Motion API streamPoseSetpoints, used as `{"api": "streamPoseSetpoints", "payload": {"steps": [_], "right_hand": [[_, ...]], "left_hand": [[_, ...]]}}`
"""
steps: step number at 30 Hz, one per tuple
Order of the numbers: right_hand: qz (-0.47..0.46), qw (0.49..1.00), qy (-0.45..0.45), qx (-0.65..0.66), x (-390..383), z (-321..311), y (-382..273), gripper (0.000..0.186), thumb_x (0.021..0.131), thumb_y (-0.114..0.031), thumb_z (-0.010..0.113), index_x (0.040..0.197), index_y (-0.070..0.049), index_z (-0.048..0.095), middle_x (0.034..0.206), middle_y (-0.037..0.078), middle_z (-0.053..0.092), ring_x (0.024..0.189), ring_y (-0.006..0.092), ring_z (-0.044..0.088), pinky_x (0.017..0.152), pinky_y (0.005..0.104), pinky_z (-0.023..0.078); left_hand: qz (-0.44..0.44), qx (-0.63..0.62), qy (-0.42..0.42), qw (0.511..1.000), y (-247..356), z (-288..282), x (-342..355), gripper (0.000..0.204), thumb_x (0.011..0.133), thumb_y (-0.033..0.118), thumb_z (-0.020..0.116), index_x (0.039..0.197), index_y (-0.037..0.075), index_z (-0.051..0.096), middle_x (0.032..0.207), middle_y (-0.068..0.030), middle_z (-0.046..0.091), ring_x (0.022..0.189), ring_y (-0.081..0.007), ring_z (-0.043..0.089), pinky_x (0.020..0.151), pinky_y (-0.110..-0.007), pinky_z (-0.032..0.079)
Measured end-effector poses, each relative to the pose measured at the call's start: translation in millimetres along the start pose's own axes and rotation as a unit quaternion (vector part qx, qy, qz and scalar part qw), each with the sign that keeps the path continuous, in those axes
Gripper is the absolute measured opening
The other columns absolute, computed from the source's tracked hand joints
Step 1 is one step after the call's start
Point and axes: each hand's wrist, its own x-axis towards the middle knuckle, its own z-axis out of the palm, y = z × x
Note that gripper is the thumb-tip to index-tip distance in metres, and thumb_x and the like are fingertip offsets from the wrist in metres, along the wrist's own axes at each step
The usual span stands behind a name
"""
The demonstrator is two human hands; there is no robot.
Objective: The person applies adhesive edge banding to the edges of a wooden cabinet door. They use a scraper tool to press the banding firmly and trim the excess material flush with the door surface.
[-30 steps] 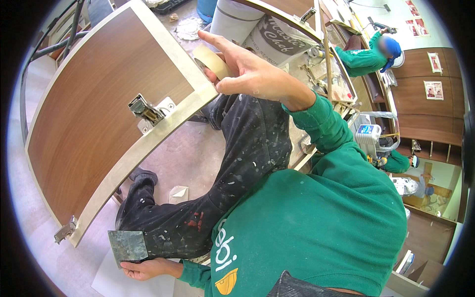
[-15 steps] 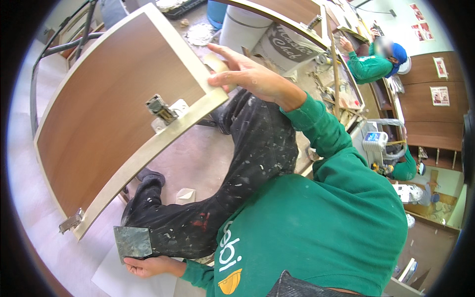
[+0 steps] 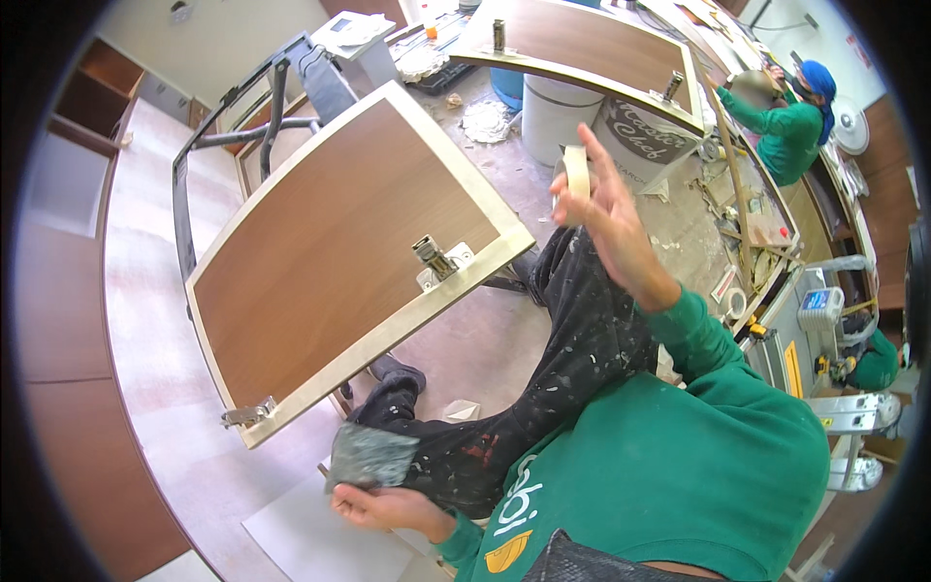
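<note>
A curved cabinet door with a brown wood face and a cream border stands tilted in front of me. One metal hinge sits near its upper right end, another hinge at its lower left corner. My right hand, raised beyond the door's right corner and apart from it, holds a roll of cream masking tape between thumb and fingers, the index finger stretched out. Low beside my knee, my left hand grips the edge of a flat, square grey-green piece, blurred; its exact kind is unclear.
Another hinged curved door lies across white buckets at the back. A tray of scraps is at the right, near a co-worker in green. A black metal frame stands behind the door. White sheet material lies lower left.
My right hand has come off the door's corner with the tape roll and moved up and away. My left hand keeps the square piece. The view has shifted, showing more at the left.
</note>
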Motion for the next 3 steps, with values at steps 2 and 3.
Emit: {"api": "streamPoseSetpoints", "payload": {"steps": [2,3], "right_hand": [[0.028,0.999,-0.032,0.033,-30,0,-7,0.096,0.098,-0.017,0.072,0.168,-0.004,0.007,0.112,0.013,0.062,0.094,0.0172,0.063,0.085,0.0314,0.053],[0.079,0.992,-0.083,0.045,-44,-4,-9,0.1,0.099,-0.02,0.073,0.169,-0.007,0.003,0.115,0.014,0.062,0.1,0.0197,0.063,0.089,0.0349,0.054]], "left_hand": [[0.036,-0.062,-0.118,0.99,-10,21,-21,0.041,0.11,0.032,0.056,0.124,-0.006,0.058,0.115,-0.015,0.061,0.113,-0.0238,0.059,0.104,-0.038,0.045],[0.035,-0.104,-0.156,0.982,-2,42,-39,0.041,0.109,0.033,0.06,0.125,-0.004,0.057,0.118,-0.0142,0.058,0.11,-0.0248,0.059,0.106,-0.041,0.046]]}}
